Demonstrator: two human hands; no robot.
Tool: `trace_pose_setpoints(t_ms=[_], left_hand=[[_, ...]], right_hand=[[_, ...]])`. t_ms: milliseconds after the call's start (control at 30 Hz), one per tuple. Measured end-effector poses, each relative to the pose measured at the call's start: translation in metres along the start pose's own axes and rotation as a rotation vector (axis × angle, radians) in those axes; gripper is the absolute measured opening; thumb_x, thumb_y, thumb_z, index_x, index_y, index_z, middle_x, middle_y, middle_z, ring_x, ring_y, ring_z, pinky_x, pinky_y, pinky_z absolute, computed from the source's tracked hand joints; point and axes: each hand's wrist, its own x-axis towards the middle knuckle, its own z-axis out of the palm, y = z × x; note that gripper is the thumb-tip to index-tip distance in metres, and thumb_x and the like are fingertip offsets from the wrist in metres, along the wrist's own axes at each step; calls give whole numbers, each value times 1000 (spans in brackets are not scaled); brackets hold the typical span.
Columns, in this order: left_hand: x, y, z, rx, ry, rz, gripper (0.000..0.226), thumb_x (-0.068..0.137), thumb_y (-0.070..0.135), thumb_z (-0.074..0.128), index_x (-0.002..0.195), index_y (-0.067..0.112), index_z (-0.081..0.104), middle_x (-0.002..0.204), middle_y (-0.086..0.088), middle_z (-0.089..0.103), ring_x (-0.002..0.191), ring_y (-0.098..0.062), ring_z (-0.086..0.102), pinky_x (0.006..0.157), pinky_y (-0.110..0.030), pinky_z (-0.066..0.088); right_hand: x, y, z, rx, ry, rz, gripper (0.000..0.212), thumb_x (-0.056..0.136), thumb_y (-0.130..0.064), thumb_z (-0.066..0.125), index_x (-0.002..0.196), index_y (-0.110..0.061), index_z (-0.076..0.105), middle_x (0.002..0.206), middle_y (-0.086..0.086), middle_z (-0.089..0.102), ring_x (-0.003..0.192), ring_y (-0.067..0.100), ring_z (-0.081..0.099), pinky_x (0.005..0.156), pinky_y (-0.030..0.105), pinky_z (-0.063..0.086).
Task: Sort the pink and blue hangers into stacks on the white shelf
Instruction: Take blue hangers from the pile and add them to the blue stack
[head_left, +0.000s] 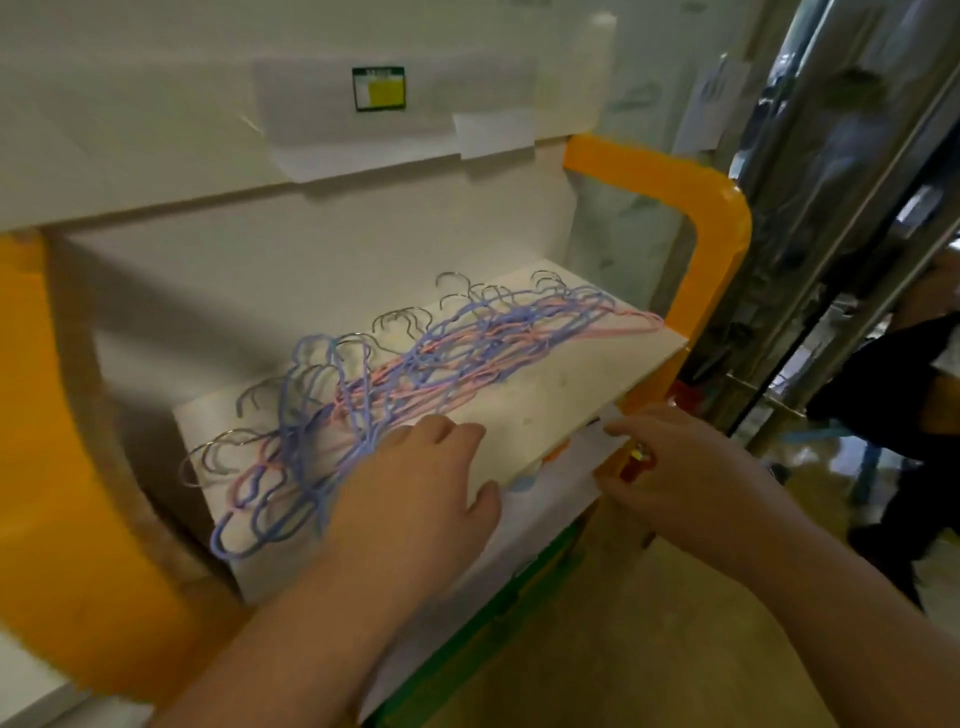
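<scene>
Pink and blue hangers (415, 364) are lying tangled in one mixed heap along the white shelf (561, 395), spanning back-right corner to front-left corner. Left hand (415, 488) is resting palm-down at the front edge, fingers spread, touching hangers, gripping nothing. Right hand (680, 467) is hovering off the front-right corner, fingers loosely curled, empty.

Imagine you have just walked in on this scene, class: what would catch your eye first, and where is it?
First, the tangled heap of pink and blue hangers, colours still mixed, running slantwise across the white shelf. Next, the two bare hands at the shelf's front edge: the left hand lies on the near end of the heap, the right hand by the shelf's right corner. Bright orange posts frame the shelf.
</scene>
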Motion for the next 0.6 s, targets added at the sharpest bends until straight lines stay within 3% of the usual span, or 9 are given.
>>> trace_pose_setpoints(t_ms=[233, 367, 467, 600], left_hand=[[44, 6, 23, 52, -66, -59, 46, 83, 49, 48, 125, 30, 50, 117, 6, 58, 103, -20, 56, 79, -38, 54], [77, -1, 38, 57, -78, -152, 54, 86, 52, 47, 137, 39, 37, 129, 11, 49, 116, -16, 49, 90, -33, 48], [107, -2, 44, 85, -59, -247, 51, 80, 53, 52, 129, 40, 45, 122, 10, 55, 110, -19, 55, 85, -33, 49], [163, -2, 56, 197, -28, -279, 58, 76, 57, 48, 126, 28, 54, 122, -1, 57, 113, -26, 54, 88, -39, 50]], right_hand=[[87, 27, 3, 32, -25, -124, 55, 81, -52, 67, 131, -37, 50, 133, -17, 48, 119, 6, 47, 95, 27, 46], [141, 47, 10, 55, -36, -208, 54, 80, -45, 72, 129, -31, 56, 131, -12, 52, 121, 10, 48, 94, 21, 37], [178, 67, 10, 103, -38, -280, 51, 79, -43, 73, 126, -30, 58, 129, -11, 54, 120, 10, 49, 93, 23, 38], [221, 96, 12, 152, -81, -365, 49, 82, -44, 69, 128, -33, 55, 127, -15, 50, 115, 8, 50, 88, 23, 42]])
